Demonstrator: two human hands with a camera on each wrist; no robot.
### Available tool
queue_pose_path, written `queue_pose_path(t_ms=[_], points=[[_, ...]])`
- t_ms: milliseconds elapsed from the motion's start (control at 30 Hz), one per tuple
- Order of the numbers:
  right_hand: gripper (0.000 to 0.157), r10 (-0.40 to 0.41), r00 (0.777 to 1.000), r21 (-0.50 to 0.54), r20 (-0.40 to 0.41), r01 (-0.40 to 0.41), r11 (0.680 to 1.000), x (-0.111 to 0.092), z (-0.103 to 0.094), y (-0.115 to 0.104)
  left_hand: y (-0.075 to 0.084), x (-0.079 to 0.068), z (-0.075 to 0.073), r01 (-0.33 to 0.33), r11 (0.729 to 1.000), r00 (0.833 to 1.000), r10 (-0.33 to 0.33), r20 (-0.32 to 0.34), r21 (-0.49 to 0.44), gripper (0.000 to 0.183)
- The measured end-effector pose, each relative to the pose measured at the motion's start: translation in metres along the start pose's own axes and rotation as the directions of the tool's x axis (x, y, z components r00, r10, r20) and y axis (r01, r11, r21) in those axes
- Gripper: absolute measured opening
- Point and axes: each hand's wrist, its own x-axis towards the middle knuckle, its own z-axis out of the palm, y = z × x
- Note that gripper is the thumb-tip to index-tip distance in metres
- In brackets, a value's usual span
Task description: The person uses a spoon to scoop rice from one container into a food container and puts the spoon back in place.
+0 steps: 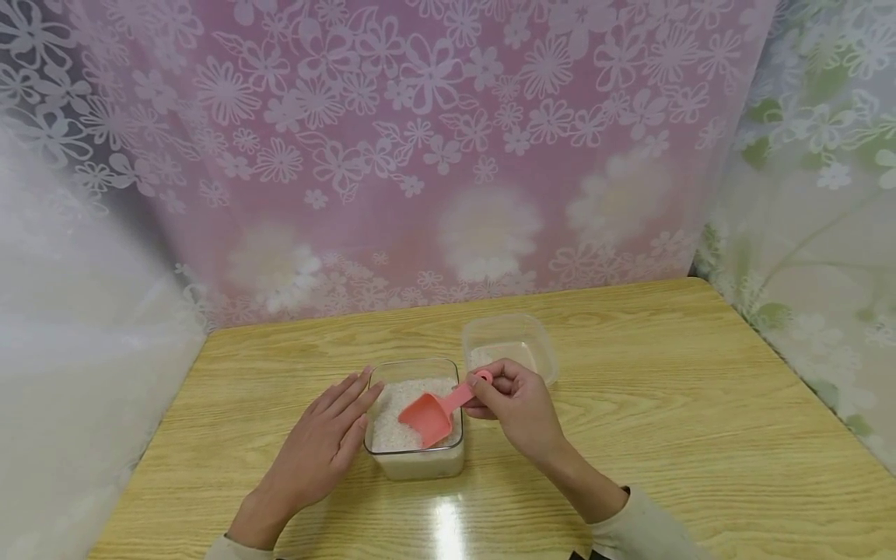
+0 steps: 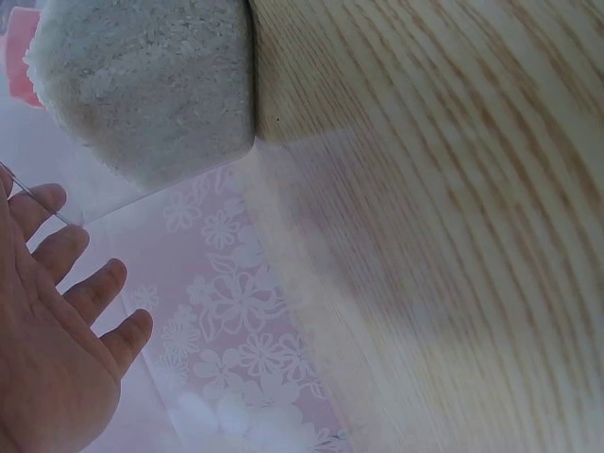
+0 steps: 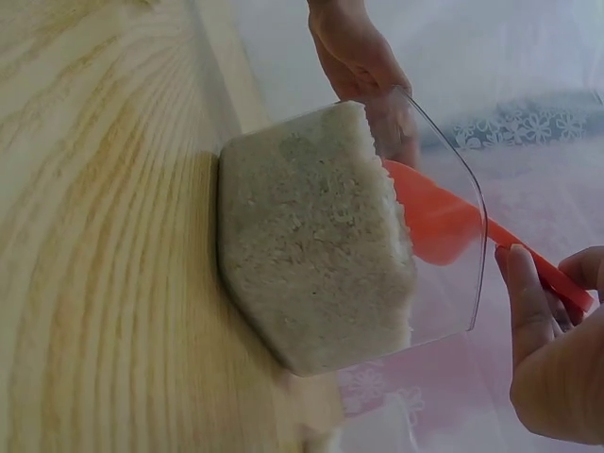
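A clear square container (image 1: 420,467) filled more than halfway with white rice (image 1: 399,397) stands on the table. My right hand (image 1: 521,408) pinches the handle of a pink scoop (image 1: 428,418), whose bowl rests tilted in the rice inside the container. In the right wrist view the scoop (image 3: 434,217) shows through the clear wall, its front edge in the rice. With fingers straight, my left hand (image 1: 325,439) rests against the container's left rim. The left wrist view shows the left hand (image 2: 57,321) with fingers spread at the rim, beside the rice (image 2: 151,85).
Behind the right hand stands a second, translucent plastic container (image 1: 514,330) with a little rice in its left part. The wooden table (image 1: 665,412) ends at a pink flowered curtain (image 1: 392,155) at the back. Pale curtains hang on both sides.
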Motion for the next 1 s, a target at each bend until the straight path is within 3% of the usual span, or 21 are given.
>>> queue_pose_path(t_ms=[333,733,1000], points=[[0.017,0.118,0.991,0.102,-0.059,-0.112,0.988,0.001,0.001,0.007,0.001,0.000,0.000,0.012,1.000,1.000,-0.011,0.012,-0.010,0.045],[0.019,0.154,0.987,0.162,-0.044,-0.145,0.976,0.002,-0.001,0.010,0.000,0.000,0.001,0.012,1.000,1.000,-0.013,-0.004,-0.014,0.046],[0.016,0.183,0.980,0.221,-0.079,-0.162,0.962,0.000,-0.001,0.013,0.000,0.000,0.001,0.010,1.000,1.000,-0.009,0.007,-0.017,0.045]])
